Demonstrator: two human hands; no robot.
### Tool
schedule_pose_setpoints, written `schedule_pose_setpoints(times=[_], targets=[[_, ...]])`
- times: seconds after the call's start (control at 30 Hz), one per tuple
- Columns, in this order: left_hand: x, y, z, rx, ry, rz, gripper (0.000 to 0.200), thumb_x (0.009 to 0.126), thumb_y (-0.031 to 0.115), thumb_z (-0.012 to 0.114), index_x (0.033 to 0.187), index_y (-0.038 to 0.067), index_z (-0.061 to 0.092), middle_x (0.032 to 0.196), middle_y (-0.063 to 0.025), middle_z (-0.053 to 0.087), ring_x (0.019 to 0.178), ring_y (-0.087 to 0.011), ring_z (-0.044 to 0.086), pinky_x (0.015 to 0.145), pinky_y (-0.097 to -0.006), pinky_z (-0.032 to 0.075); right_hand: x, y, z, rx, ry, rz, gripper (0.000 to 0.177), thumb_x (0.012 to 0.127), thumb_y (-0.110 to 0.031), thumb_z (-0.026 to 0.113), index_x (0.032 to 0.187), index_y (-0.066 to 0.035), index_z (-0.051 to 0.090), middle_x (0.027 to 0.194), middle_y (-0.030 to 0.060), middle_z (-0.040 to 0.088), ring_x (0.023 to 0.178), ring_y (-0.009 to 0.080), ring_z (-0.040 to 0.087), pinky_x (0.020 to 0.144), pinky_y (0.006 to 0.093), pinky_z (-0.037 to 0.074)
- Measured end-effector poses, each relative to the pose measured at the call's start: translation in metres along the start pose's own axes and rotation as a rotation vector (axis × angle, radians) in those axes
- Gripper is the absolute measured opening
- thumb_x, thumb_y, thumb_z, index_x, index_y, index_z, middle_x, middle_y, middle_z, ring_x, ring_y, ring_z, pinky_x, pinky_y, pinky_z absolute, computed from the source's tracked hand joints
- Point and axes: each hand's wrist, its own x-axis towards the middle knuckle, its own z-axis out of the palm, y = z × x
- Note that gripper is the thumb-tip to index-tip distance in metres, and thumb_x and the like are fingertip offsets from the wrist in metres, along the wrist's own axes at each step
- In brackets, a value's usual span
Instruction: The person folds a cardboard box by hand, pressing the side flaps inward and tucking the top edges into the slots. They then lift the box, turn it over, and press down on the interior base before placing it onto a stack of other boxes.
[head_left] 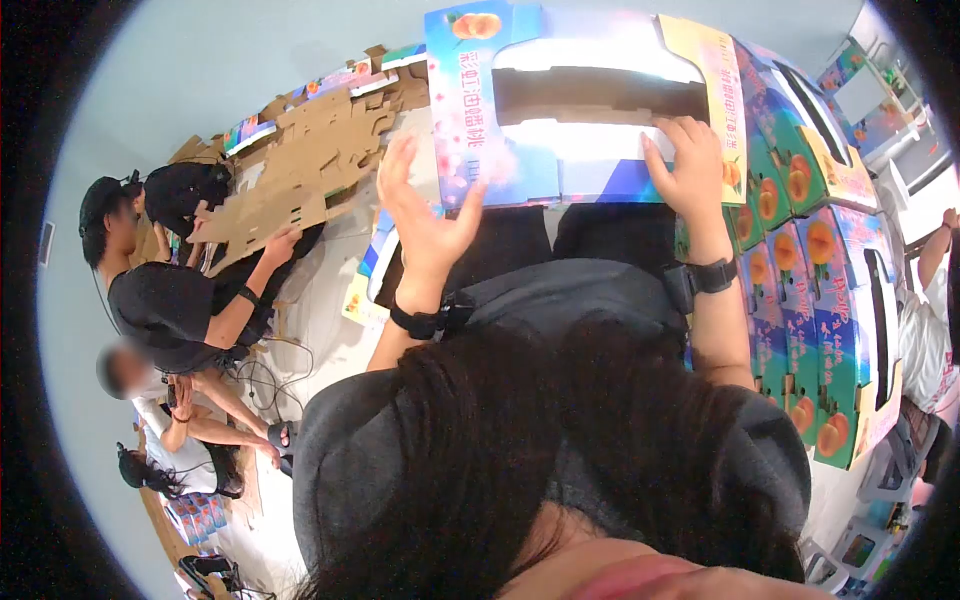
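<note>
A printed cardboard fruit box [600,180] with peach pictures and a large window in its top is in front of me, above my legs. My left hand [432,225] is at its left end, fingers stretched upward and thumb apart, with nothing between them. On the box's near right part rests my right hand [688,165], fingers spread toward the window's edge and thumb apart on the white panel. Brown cardboard shows inside the window.
Stacked fruit boxes [825,320] rise at my right. Another printed box [375,265] lies on the floor at left. Flat brown cardboard sheets [310,150] are piled beyond. A co-worker [165,300] holds a sheet; other people sit nearby, and cables [275,375] lie on the floor.
</note>
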Motion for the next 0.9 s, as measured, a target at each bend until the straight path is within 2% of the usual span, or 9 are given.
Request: schedule_pose_setpoints(times=[0.03,0.13,0.23,0.33,0.47,0.6,0.8,0.9], targets=[[-0.012,-0.006,-0.002,0.031,-0.069,-0.115,0.094,0.075,0.037,0.085,0.145,-0.002,0.035,0.145,-0.0263,0.039,0.135,-0.0413,0.038,0.115,-0.0517,0.026,-0.001,-0.001,-0.001,-0.008,0.003,0.002,0.026,0.082,-0.026,0.07,0.095,-0.003,0.069,0.09,0.0113,0.062,0.087,0.0315,0.059,0.08,0.0431,0.044],[-0.052,-0.038,0.016,-0.107,-0.168,-0.454,0.1,0.079,0.04,0.082,0.15,-0.005,0.027,0.148,-0.0308,0.034,0.14,-0.0433,0.032,0.116,-0.0519,0.024,-0.003,-0.004,-0.003,-0.027,0.019,-0.014,0.026,0.083,-0.026,0.069,0.095,-0.004,0.068,0.09,0.0109,0.062,0.088,0.0314,0.058,0.081,0.0429,0.044],[-0.082,-0.075,0.045,-0.415,-0.23,-0.658,0.097,0.083,0.044,0.078,0.152,-0.004,0.028,0.151,-0.0352,0.027,0.145,-0.0437,0.024,0.118,-0.0521,0.02,-0.005,-0.007,-0.006,-0.043,-0.009,0.002,0.024,0.084,-0.024,0.068,0.097,-0.003,0.067,0.094,0.0132,0.063,0.092,0.0333,0.059,0.084,0.043,0.044],[-0.073,-0.068,0.039,-0.458,-0.403,-0.817,0.089,0.086,0.047,0.074,0.151,0.0,0.036,0.156,-0.0336,0.021,0.148,-0.0422,0.02,0.12,-0.0496,0.02,-0.008,-0.008,-0.009,-0.063,0.01,-0.008,0.025,0.085,-0.023,0.068,0.099,-0.003,0.067,0.097,0.015,0.064,0.094,0.0346,0.059,0.086,0.0438,0.044],[-0.091,-0.073,0.044,-0.665,-0.344,-0.85,0.085,0.084,0.045,0.076,0.149,0.003,0.041,0.156,-0.0264,0.023,0.147,-0.0384,0.023,0.12,-0.0468,0.022,-0.016,-0.008,-0.007,-0.074,0.068,-0.03,0.029,0.082,-0.028,0.07,0.1,-0.005,0.068,0.097,0.0122,0.063,0.095,0.0318,0.058,0.087,0.0437,0.042],[-0.091,-0.07,0.031,-0.747,-0.357,-0.795,0.088,0.079,0.035,0.081,0.15,0.002,0.039,0.151,-0.0189,0.028,0.146,-0.0329,0.027,0.119,-0.0436,0.026,-0.031,-0.012,-0.009,-0.084,0.134,-0.045,0.031,0.08,-0.028,0.071,0.102,-0.006,0.068,0.097,0.011,0.062,0.094,0.0308,0.057,0.086,0.0433,0.042],[-0.069,-0.048,0.017,-0.844,-0.379,-0.671,0.096,0.069,0.022,0.089,0.148,0.001,0.039,0.147,-0.0154,0.034,0.141,-0.0269,0.036,0.115,-0.0405,0.032,-0.055,-0.007,-0.012,-0.093,0.177,-0.011,0.035,0.08,-0.029,0.07,0.106,-0.008,0.069,0.099,0.0106,0.062,0.096,0.0304,0.057,0.088,0.0432,0.041],[-0.05,-0.025,0.007,-0.918,-0.392,-0.673,0.098,0.068,0.02,0.09,0.148,0.002,0.037,0.142,-0.0142,0.043,0.136,-0.0262,0.043,0.113,-0.0396,0.035,-0.057,-0.004,-0.014,-0.095,0.223,0.012,0.037,0.08,-0.031,0.069,0.11,-0.008,0.07,0.109,0.0116,0.064,0.108,0.0321,0.058,0.097,0.0442,0.041]])
